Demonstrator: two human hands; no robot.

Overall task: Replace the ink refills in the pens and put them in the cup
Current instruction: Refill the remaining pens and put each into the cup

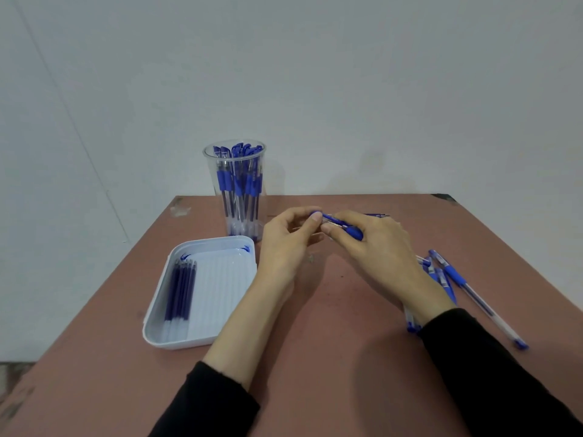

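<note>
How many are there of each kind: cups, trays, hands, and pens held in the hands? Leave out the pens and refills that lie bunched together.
Cup: 1
Tray: 1
Hands: 2, left hand and right hand
Held pen: 1
Total: 5

The one head view looks forward and down from the person's own head, over both forearms, so the left hand (pixel 284 241) and right hand (pixel 378 250) sit close under the lens near the middle of the frame. It faces the far edge of the tabletop (pixel 340 326), which fills the lower half, with the wall (pixel 315 74) filling the upper half. The wide angle also takes in the cup (pixel 224 197) at the far left.
</note>
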